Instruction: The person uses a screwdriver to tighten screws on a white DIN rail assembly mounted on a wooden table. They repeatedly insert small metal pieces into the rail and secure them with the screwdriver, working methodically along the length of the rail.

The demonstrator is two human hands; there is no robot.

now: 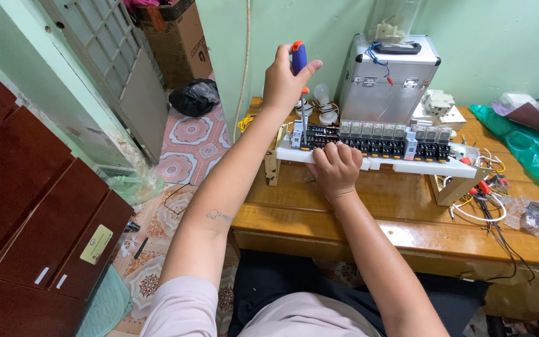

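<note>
While both arms reached over the desk, the scene stood thus:

Left hand: the left hand (pixel 287 73) was closed round the blue and orange handle of a screwdriver (pixel 299 65), held upright with its shaft pointing down.
Screwdriver tip: it met the left end of the relay rail (pixel 375 140), a row of black terminal blocks and clear relays on a white strip.
Right hand: the right hand (pixel 336 167) was curled into a loose fist, knuckles up, pressing on the rail's front edge; whether it gripped anything could not be told.
Rail: it lay raised across the wooden desk (pixel 357 215), well back from the near edge.
Behind: a silver case (pixel 389 78) stood just beyond the rail.
Right side: loose wires (pixel 488 209) lay beside a green plastic bag (pixel 531 153).
</note>
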